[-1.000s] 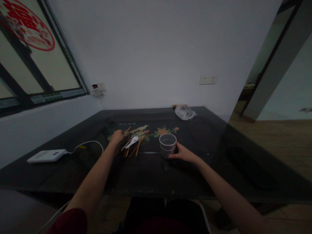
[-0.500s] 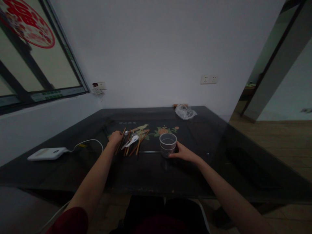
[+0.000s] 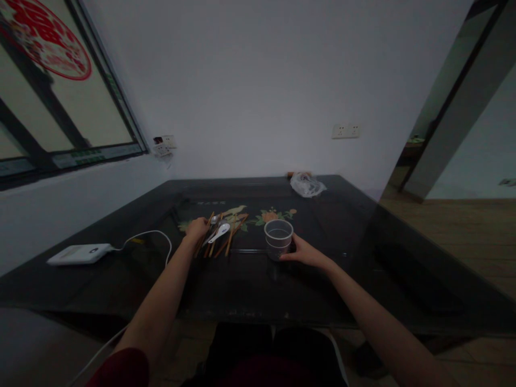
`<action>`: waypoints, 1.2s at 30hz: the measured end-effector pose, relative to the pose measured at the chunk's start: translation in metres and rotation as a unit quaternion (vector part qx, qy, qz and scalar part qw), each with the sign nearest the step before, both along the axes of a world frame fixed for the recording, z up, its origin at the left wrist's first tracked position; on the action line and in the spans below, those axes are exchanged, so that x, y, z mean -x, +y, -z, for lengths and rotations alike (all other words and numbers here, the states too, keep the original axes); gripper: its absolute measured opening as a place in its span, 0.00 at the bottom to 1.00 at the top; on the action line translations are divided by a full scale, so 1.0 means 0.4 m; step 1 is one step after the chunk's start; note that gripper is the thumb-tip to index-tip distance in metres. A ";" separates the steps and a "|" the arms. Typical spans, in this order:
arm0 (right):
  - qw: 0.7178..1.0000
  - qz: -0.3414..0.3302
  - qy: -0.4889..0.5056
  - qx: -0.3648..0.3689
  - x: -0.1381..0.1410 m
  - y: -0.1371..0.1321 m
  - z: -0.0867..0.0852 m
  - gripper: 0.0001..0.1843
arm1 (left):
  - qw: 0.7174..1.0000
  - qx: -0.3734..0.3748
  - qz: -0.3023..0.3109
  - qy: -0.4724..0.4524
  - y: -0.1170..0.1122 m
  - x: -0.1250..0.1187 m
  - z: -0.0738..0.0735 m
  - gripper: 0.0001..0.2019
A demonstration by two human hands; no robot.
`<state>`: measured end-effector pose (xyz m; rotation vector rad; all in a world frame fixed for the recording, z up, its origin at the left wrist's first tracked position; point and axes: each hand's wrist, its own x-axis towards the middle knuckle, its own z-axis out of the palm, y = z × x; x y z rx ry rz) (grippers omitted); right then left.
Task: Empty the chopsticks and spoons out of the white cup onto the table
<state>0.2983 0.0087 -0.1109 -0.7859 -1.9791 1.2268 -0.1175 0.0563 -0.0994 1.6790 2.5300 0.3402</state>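
Observation:
A pile of wooden chopsticks (image 3: 229, 236) with a white spoon (image 3: 220, 233) and a metal spoon (image 3: 213, 219) lies on the dark glass table (image 3: 242, 290). My left hand (image 3: 196, 229) rests closed on the left side of that pile, fingers curled over a chopstick and the metal spoon's handle. A clear plastic cup (image 3: 278, 239) stands upright to the right of the pile. My right hand (image 3: 305, 252) holds the cup at its lower right side.
A white power bank (image 3: 78, 253) with a white cable (image 3: 149, 236) lies at the table's left. A crumpled clear plastic bag (image 3: 306, 185) sits at the far edge by the wall. A window is on the left, a doorway on the right.
My left hand shifted slightly right and forward among the chopsticks, and the metal spoon moved with it. The right hand and cup stayed put.

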 end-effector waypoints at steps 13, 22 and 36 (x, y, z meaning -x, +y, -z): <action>1.000 0.005 -0.010 -0.016 0.000 0.005 0.007 0.49 | 1.000 0.000 -0.007 -0.006 -0.020 -0.035 0.003 0.20; 1.000 0.001 -0.008 -0.014 0.000 0.006 0.006 0.48 | 1.000 -0.023 0.002 -0.010 -0.034 -0.012 0.000 0.24; 1.000 0.005 0.000 0.001 0.005 -0.006 -0.010 0.50 | 0.920 -0.184 0.295 -0.180 -0.104 -0.253 -0.149 0.15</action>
